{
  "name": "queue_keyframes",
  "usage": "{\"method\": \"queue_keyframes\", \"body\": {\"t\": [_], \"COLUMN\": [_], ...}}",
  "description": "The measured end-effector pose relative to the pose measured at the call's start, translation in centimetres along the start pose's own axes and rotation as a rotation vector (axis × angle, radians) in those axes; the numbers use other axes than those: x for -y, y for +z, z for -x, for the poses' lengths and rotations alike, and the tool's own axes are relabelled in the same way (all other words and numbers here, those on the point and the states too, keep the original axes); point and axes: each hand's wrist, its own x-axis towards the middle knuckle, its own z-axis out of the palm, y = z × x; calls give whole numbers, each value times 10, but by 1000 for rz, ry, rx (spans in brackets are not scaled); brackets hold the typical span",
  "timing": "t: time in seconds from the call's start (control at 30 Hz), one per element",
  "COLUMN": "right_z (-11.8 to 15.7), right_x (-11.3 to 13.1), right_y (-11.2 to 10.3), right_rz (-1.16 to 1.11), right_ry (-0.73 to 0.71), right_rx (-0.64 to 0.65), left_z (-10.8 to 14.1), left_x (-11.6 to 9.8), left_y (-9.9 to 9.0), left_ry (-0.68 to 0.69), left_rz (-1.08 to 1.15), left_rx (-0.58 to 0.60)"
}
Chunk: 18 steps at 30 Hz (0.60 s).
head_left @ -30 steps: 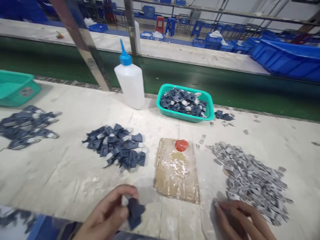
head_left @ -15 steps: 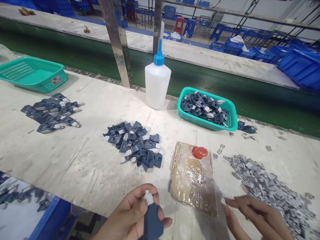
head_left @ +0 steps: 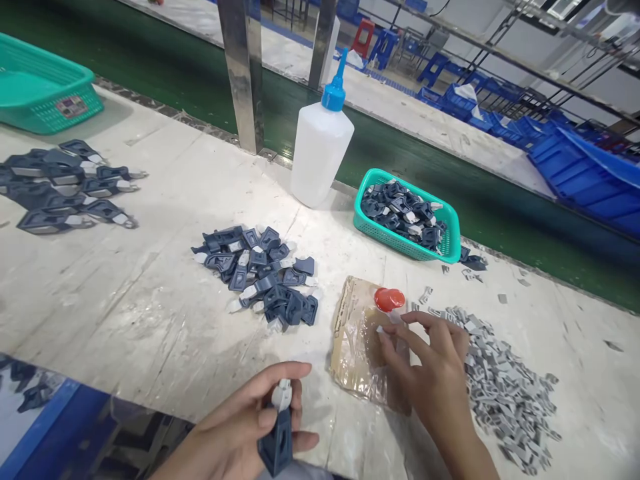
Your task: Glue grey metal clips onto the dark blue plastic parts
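Observation:
My left hand [head_left: 245,427] is closed around a dark blue plastic part [head_left: 277,443] with a pale grey tip, which points up and away from me. Over a plastic-wrapped cardboard pad [head_left: 350,360] my right hand [head_left: 430,347] is in a pinch. Something whitish shows at its fingertips, too small to make out. Just beyond those fingertips, a glossy red blob [head_left: 389,299] sits on the pad's far part. Small grey pieces [head_left: 510,387] lie heaped to the right of my right hand. A pile of dark blue parts with pale tips [head_left: 265,273] is left of the pad.
A white bottle with a blue nozzle [head_left: 323,147] stands by the metal post [head_left: 245,80]. Behind the pad, a green basket [head_left: 455,233] is full of blue parts. More blue parts [head_left: 65,187] and another green basket [head_left: 50,100] are at left. A blue-edged bin [head_left: 45,427] is below.
My right hand has moved left and away from me, from beside the pad to over it near the red blob. The blue part has turned in my left hand. The view has tilted and shifted.

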Motion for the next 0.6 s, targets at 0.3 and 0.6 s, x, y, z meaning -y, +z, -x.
{"method": "queue_keyframes", "body": {"t": [0.3, 0.6], "right_z": [-2, -6], "right_x": [-1, 7], "right_y": [4, -34], "right_rz": [7, 82], "right_ry": [-26, 44], "right_rx": [23, -139], "left_z": [2, -12], "left_x": [0, 5], "left_y": [-1, -4], "left_ry": [-19, 96], "left_rz": [-32, -175], "left_rx": [2, 142]}}
